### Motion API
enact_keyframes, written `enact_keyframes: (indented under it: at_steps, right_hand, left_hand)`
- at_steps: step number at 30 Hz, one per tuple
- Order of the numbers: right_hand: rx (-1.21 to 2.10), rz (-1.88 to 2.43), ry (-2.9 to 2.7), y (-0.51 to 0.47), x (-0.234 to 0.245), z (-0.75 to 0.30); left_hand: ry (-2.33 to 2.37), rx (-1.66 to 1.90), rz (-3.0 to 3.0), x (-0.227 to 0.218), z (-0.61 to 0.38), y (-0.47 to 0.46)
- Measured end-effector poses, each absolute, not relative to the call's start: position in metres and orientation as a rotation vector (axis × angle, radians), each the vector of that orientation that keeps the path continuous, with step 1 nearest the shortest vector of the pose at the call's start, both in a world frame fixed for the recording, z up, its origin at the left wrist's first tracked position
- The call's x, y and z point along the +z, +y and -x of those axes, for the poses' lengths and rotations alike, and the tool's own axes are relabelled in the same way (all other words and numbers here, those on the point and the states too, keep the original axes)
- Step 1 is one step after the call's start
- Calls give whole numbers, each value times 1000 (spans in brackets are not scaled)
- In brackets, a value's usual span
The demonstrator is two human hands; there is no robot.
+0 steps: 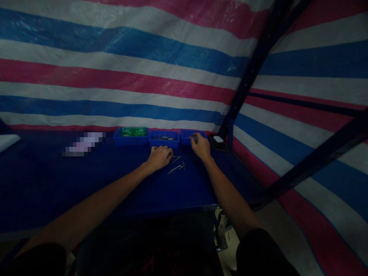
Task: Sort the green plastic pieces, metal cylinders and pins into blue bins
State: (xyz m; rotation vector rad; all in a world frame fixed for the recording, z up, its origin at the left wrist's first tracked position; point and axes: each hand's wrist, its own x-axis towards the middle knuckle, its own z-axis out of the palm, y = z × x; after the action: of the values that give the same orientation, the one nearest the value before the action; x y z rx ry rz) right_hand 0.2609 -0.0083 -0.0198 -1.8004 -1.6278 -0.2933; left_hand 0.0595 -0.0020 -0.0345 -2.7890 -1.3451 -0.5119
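Observation:
My left hand (161,156) rests on the blue table with its fingers curled closed, just in front of the middle bin. Whatever its fingertips hold is hidden. Beside it, to the right, several thin metal pins (176,168) lie loose on the table. The right blue bin (203,133) has my right hand (201,145) over its front edge, fingers pinched together. A thin shiny sliver shows by those fingertips, too small to tell if it is gripped. Small metal parts (165,138) lie in the middle blue bin (163,145).
Left of these stands a blue bin (130,141) with green packaged contents (133,132). A white rounded object (218,139) sits on a dark tray at the right, near a metal post (230,134). A blurred patch (84,144) lies left. Striped sheeting (115,73) closes off the back and right.

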Motion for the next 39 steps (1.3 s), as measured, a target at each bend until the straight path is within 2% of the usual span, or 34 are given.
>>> enact_keyframes:
  at_steps: [4,8,30,34,39]
  right_hand:
    - [-102,1593,-1908,-18,-23,-232]
    - [-50,1419,-2076,-23,-25,-212]
    - [-280,1110,-2106,-37,-18,-198]
    - [-357,1188,-1903,-30,-12,-212]
    - [-429,1491,-1504,-10,-13,-258]
  left_hand:
    - [-1476,-581,2725,-37,-53,-4]
    - [-1702,-757,2647,-32,-38,-1]
    - [-1913,-1488,2617,-24,-44,-9]
    - [-1706,-1393,2855,-31,-48,-11]
    - [-1376,-785,3004,-34,-52,-17]
